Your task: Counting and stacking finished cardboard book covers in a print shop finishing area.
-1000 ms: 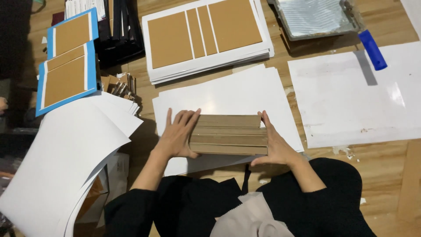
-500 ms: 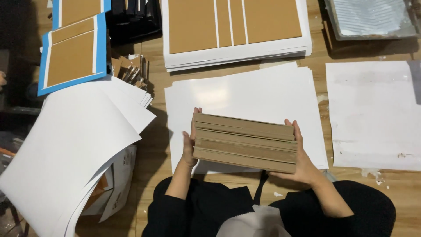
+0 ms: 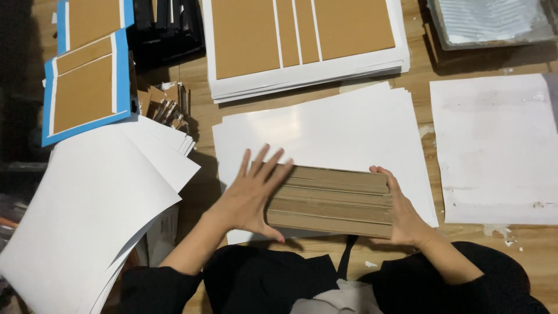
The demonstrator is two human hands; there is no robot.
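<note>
Two bare hands bracket a thick stack of brown cardboard strips, which lies on a pile of glossy white sheets at the centre of the wooden table, just in front of the person's dark-clothed body. At the stack's 9 o'clock the left hand lies flat with fingers spread and released, its palm pushing against the end of the strips, while at 3 o'clock the right hand curls its fingers over the opposite end, seemingly to square the edges between them. At 12 o'clock sits a pile of white sheets carrying brown board panels, and at 10 o'clock blue-bordered sheets with brown panels. Fanned loose white sheets lie at 9 o'clock, within reach, and one more white sheet lies at 3 o'clock.
</note>
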